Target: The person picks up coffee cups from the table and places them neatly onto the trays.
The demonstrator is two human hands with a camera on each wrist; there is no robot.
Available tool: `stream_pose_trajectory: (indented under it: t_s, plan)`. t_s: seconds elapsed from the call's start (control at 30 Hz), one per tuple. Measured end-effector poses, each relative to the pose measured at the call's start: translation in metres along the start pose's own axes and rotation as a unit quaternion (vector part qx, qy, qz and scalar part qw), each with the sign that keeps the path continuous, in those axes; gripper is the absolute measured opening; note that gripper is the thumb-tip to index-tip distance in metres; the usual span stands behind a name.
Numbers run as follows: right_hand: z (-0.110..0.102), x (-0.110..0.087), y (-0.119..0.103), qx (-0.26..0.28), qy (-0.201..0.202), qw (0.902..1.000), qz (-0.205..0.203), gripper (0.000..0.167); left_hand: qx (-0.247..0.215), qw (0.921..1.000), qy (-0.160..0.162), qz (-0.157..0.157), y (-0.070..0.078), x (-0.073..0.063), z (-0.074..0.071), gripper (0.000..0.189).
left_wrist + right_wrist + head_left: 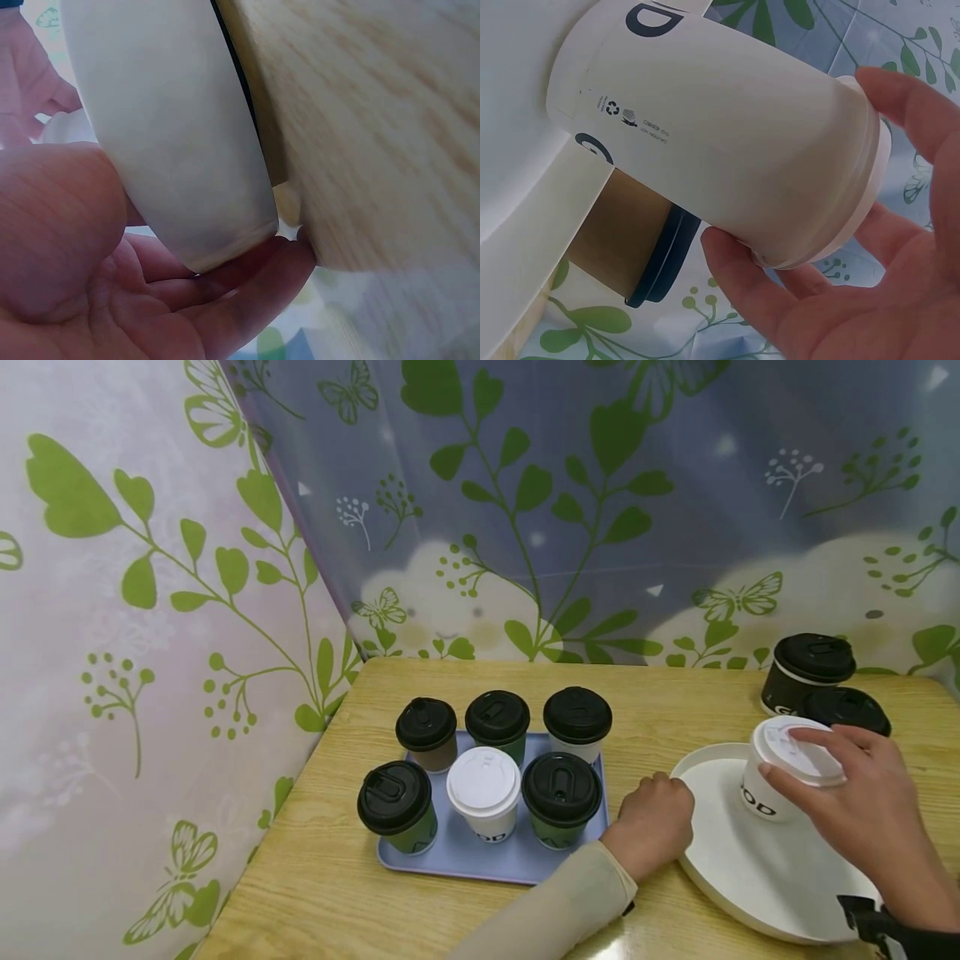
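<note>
My right hand (870, 802) grips a white paper cup (772, 789) around its white lid, thumb on one side and fingers on the other. The cup is upright over the far part of a round white tray (795, 881). In the right wrist view, the cup (727, 127) shows dark lettering and small print, with its base at the tray surface. My left hand (656, 827) holds the tray's left rim. The left wrist view shows that rim (176, 142) between the thumb and curled fingers (247, 307).
Left of the round tray, a blue rectangular tray (480, 867) carries several lidded cups, one of them white (483, 793). Behind my right hand stand a dark cup (806, 672) and another black-lidded cup (847, 710). Patterned cloth (562, 527) hangs behind the wooden table (300, 868).
</note>
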State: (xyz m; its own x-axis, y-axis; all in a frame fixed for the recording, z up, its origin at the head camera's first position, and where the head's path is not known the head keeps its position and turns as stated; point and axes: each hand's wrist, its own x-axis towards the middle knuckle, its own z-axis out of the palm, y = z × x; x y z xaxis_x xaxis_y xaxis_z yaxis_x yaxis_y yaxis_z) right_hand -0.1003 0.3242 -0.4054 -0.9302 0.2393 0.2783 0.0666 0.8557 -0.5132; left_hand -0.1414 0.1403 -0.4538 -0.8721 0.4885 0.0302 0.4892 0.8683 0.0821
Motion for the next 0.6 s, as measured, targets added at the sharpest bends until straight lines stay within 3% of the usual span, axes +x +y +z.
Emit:
stream_pose_trajectory:
  t_s: [0.6]
  plan:
    - [0.004, 0.014, 0.003, -0.005, -0.013, 0.9998, -0.014, 0.067, -0.004, 1.0, -0.003, -0.002, 0.0, 0.0, 0.0, 0.011]
